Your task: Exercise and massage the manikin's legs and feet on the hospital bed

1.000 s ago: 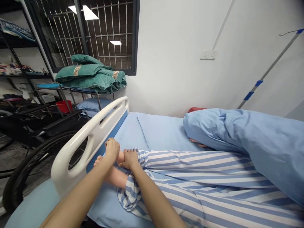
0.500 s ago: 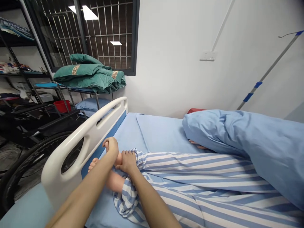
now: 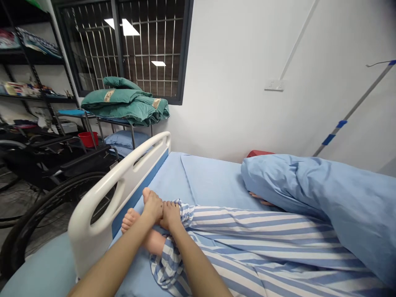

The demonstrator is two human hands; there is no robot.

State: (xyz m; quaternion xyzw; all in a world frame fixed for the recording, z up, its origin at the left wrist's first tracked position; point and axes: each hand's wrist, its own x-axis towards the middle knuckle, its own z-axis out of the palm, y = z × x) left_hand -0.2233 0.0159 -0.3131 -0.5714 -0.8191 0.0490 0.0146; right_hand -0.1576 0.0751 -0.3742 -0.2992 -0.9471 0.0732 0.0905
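A figure in blue-and-white striped trousers (image 3: 253, 239) lies on a bed with a light blue sheet (image 3: 204, 177). My left hand (image 3: 152, 207) is closed round the upper foot near the footboard. My right hand (image 3: 170, 214) grips the ankle at the hem of the striped trouser leg. A second bare foot (image 3: 131, 218) lies lower, beside my left forearm, toes pointing at the footboard. A blue quilt (image 3: 315, 194) is folded back over the figure's upper part, with a hand (image 3: 261, 200) peeking out beneath it.
A white footboard (image 3: 117, 177) with handle slots borders the bed on the left. Beyond it stand a black wheelchair (image 3: 52, 173), a metal rack with folded green quilts (image 3: 126, 103), a red basin (image 3: 88, 138) and shelves. A white wall runs behind the bed.
Both hands stayed on the foot and ankle, which now sit slightly higher and to the right in view. The camera tilted a little, shifting the whole scene downward.
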